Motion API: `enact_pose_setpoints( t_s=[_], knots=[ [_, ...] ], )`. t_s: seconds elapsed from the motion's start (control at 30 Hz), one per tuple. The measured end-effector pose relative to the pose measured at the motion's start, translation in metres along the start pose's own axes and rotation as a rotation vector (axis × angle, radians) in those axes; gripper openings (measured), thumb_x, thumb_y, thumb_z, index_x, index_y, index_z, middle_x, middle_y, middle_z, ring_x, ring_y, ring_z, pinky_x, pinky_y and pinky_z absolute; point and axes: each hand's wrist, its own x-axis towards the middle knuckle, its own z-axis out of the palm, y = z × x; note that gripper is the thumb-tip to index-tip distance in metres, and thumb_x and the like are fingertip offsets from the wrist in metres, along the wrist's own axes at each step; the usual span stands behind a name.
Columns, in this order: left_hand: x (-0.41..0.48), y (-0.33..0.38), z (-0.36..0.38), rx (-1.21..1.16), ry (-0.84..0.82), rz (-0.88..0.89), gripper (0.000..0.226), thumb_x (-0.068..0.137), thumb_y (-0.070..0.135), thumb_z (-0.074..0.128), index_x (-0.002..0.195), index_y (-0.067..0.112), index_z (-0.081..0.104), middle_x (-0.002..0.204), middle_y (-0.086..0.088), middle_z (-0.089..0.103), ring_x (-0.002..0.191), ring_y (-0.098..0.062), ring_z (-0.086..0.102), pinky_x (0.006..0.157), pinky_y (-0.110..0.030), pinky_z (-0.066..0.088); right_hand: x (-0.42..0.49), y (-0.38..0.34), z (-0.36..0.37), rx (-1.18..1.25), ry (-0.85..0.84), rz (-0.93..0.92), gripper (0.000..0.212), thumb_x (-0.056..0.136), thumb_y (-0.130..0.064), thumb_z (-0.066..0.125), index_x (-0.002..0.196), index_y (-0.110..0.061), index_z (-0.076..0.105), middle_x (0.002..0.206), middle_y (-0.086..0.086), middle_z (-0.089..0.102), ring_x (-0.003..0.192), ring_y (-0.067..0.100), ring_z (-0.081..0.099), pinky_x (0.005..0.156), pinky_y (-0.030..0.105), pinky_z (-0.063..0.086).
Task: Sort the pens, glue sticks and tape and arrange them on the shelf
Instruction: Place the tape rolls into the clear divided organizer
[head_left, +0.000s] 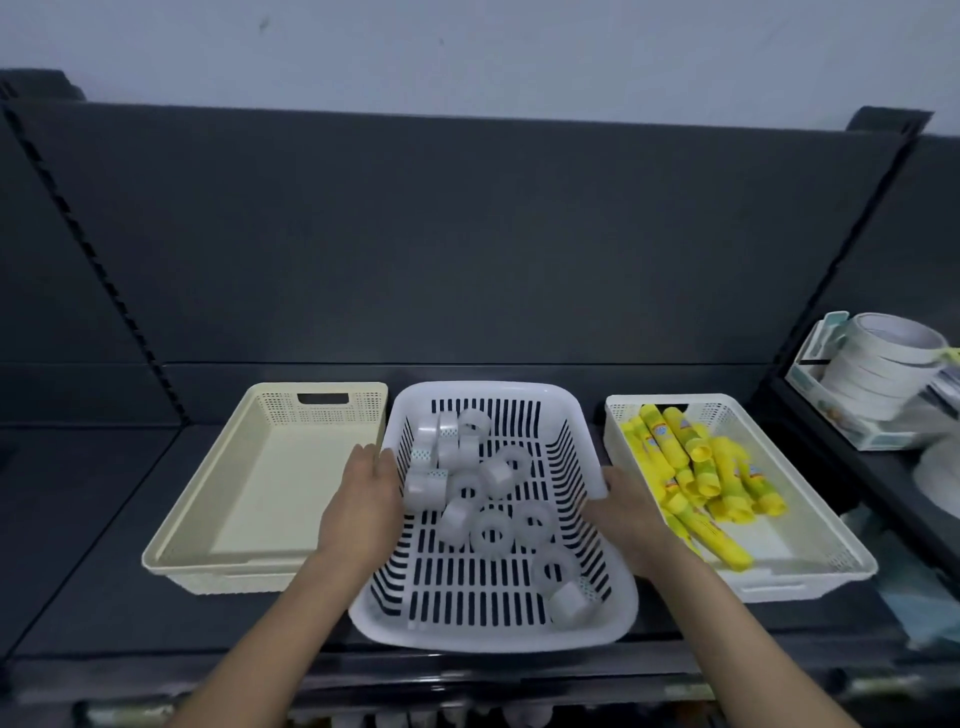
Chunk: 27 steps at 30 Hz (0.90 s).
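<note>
A white slotted basket (519, 636) stands in the middle of the dark shelf (104, 597) and holds several clear tape rolls (493, 530). My left hand (363, 499) grips the basket's left rim and my right hand (621, 506) grips its right rim. To the right a white tray (810, 582) holds several yellow glue sticks (701, 467). To the left a cream tray (260, 493) has nothing in it. No pens are in view.
On a neighbouring shelf at the far right sits a stack of large white tape rolls (878, 364) in a box. The dark back panel (467, 234) rises behind the trays. A slotted upright (104, 270) runs down on the left.
</note>
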Motion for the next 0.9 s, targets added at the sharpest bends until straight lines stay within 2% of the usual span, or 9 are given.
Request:
enact_pose_setpoints(
  t_s=[0.13, 0.23, 0.3, 0.37, 0.47, 0.53, 0.63, 0.77, 0.9],
  knots=[
    [-0.002, 0.005, -0.009, -0.112, 0.013, -0.02, 0.041, 0.084, 0.0, 0.048, 0.124, 0.009, 0.044, 0.114, -0.006, 0.047, 0.1, -0.024, 0.05, 0.069, -0.031, 0.045, 0.0, -0.003, -0.014, 0.066, -0.004, -0.016, 0.013, 0.082, 0.003, 0.058, 0.081, -0.009, 0.063, 0.075, 0.005, 0.067, 0.063, 0.014, 0.064, 0.043, 0.018, 0.048],
    [-0.007, 0.02, -0.026, -0.387, 0.014, -0.111, 0.023, 0.09, 0.002, 0.048, 0.108, 0.016, 0.046, 0.091, 0.005, 0.052, 0.087, -0.02, 0.054, 0.06, -0.019, 0.036, 0.002, -0.003, -0.03, 0.095, -0.012, -0.054, 0.018, 0.084, 0.002, 0.058, 0.089, -0.015, 0.062, 0.083, 0.002, 0.069, 0.067, 0.011, 0.065, 0.043, 0.015, 0.047],
    [-0.009, 0.029, -0.037, -0.5, 0.008, -0.202, 0.019, 0.094, 0.009, 0.048, 0.105, 0.023, 0.042, 0.082, 0.017, 0.049, 0.075, -0.006, 0.053, 0.056, -0.014, 0.034, 0.003, -0.005, -0.038, 0.111, -0.011, -0.069, 0.026, 0.085, 0.005, 0.056, 0.087, -0.02, 0.06, 0.08, -0.002, 0.067, 0.067, 0.011, 0.064, 0.043, 0.015, 0.047],
    [-0.011, 0.036, -0.045, -0.544, 0.012, -0.244, 0.014, 0.094, 0.013, 0.05, 0.104, 0.022, 0.047, 0.083, 0.015, 0.054, 0.073, -0.001, 0.052, 0.056, -0.017, 0.037, 0.005, -0.009, -0.042, 0.123, -0.019, -0.089, 0.029, 0.084, 0.007, 0.056, 0.083, -0.022, 0.059, 0.078, -0.002, 0.066, 0.064, 0.01, 0.064, 0.043, 0.016, 0.048],
    [-0.016, 0.043, -0.055, -0.601, 0.02, -0.314, 0.02, 0.089, 0.006, 0.051, 0.103, 0.02, 0.048, 0.088, 0.004, 0.059, 0.077, -0.013, 0.059, 0.063, -0.031, 0.051, 0.008, -0.018, -0.045, 0.114, -0.027, -0.119, 0.023, 0.083, 0.006, 0.057, 0.089, -0.016, 0.06, 0.08, -0.001, 0.066, 0.066, 0.011, 0.063, 0.042, 0.015, 0.046],
    [-0.022, 0.045, -0.063, -0.631, 0.055, -0.352, 0.026, 0.088, 0.001, 0.05, 0.1, 0.023, 0.046, 0.088, 0.003, 0.06, 0.08, -0.018, 0.061, 0.068, -0.039, 0.055, 0.009, -0.025, -0.045, 0.072, -0.04, -0.144, 0.025, 0.083, 0.005, 0.056, 0.098, -0.014, 0.06, 0.085, 0.0, 0.066, 0.072, 0.012, 0.063, 0.048, 0.017, 0.049],
    [-0.033, 0.041, -0.075, -0.625, 0.131, -0.375, 0.027, 0.088, -0.001, 0.051, 0.101, 0.022, 0.047, 0.087, -0.001, 0.06, 0.078, -0.02, 0.061, 0.06, -0.032, 0.051, 0.007, -0.041, -0.041, -0.018, -0.044, -0.215, 0.029, 0.08, 0.001, 0.055, 0.104, -0.015, 0.061, 0.093, 0.001, 0.067, 0.082, 0.015, 0.064, 0.063, 0.03, 0.053],
    [-0.054, 0.025, -0.096, -0.622, 0.189, -0.415, 0.024, 0.087, -0.003, 0.052, 0.102, 0.016, 0.052, 0.084, -0.007, 0.06, 0.07, -0.021, 0.061, 0.052, -0.027, 0.046, -0.009, -0.068, -0.03, -0.079, -0.106, -0.282, 0.023, 0.082, 0.001, 0.052, 0.097, -0.015, 0.06, 0.089, 0.001, 0.065, 0.08, 0.018, 0.063, 0.063, 0.031, 0.05],
    [-0.081, -0.004, -0.128, -0.617, 0.255, -0.452, 0.03, 0.084, -0.003, 0.052, 0.105, 0.017, 0.057, 0.088, 0.0, 0.063, 0.075, -0.013, 0.061, 0.053, -0.022, 0.042, -0.036, -0.1, 0.001, -0.114, -0.166, -0.344, 0.018, 0.081, 0.001, 0.05, 0.089, -0.01, 0.061, 0.084, 0.008, 0.067, 0.079, 0.027, 0.065, 0.064, 0.037, 0.053]
  ],
)
